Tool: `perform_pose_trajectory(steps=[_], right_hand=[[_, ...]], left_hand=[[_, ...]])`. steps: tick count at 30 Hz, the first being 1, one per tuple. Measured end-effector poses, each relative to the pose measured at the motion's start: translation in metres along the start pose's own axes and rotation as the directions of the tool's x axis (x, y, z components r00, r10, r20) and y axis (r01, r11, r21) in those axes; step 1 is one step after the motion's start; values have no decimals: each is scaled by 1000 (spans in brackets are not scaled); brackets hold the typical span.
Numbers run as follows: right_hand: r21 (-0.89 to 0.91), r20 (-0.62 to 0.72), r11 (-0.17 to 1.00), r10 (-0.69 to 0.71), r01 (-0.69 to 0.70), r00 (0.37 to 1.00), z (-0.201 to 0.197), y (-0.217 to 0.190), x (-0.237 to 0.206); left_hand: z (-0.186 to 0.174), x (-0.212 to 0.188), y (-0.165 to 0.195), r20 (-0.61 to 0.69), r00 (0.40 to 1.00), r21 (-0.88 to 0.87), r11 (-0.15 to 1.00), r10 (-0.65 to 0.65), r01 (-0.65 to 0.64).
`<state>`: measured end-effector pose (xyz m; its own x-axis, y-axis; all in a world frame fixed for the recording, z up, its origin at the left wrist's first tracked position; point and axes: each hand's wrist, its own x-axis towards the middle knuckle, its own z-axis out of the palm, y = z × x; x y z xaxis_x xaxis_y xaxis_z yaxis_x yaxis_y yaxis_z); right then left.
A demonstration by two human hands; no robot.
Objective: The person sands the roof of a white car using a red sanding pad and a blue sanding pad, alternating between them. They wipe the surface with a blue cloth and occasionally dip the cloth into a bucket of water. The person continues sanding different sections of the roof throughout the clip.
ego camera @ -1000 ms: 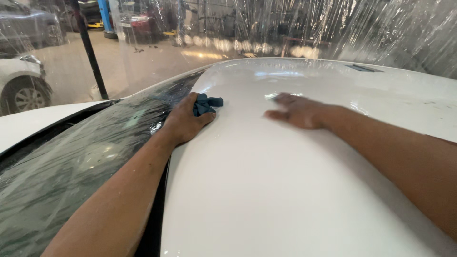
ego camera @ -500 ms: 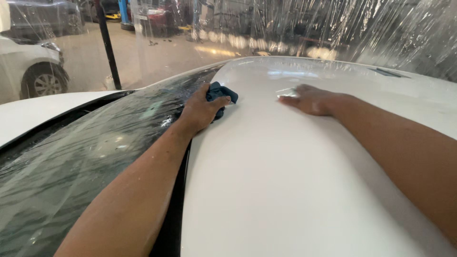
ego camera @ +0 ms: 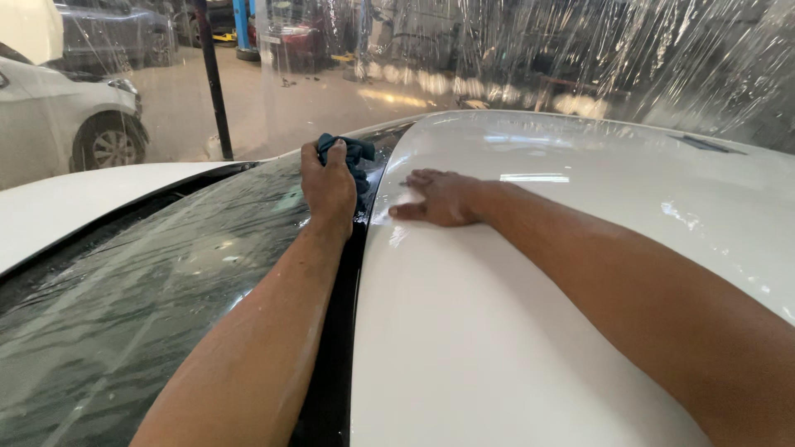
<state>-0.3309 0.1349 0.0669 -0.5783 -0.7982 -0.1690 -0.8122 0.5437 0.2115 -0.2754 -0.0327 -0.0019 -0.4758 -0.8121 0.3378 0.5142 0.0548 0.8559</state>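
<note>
A person's left hand (ego camera: 329, 186), fingers curled shut around one dark blue cloth (ego camera: 354, 152), has slid off the white car roof (ego camera: 530, 331) onto the black strip at the top edge of the windscreen (ego camera: 124, 314), so the wiping now appears to follow the seam rather than the panel. The right hand (ego camera: 439, 197) lies flat and empty just beside it on the roof, fingers spread; two hands and one cloth are at work, with plastic sheeting (ego camera: 580, 50) hanging beyond the fingertips and one other white car (ego camera: 74, 116) parked well apart.
</note>
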Motion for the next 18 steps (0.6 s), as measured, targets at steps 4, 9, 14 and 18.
perform_pose_trajectory(steps=[4,9,14,18], right_hand=[[-12,30,977,-211,211,977,-7,-64,-90],[83,48,892,-449,445,892,3,-87,-154],[25,26,972,-235,234,972,11,-30,-58],[88,2,996,-3,3,1000,6,0,29]], left_hand=[[2,1,-4,42,999,-109,994,10,-5],[3,3,-5,29,999,-35,999,35,-34],[-3,3,-4,-2,999,-28,999,37,-37],[-4,-1,-2,-28,999,84,996,17,-15]])
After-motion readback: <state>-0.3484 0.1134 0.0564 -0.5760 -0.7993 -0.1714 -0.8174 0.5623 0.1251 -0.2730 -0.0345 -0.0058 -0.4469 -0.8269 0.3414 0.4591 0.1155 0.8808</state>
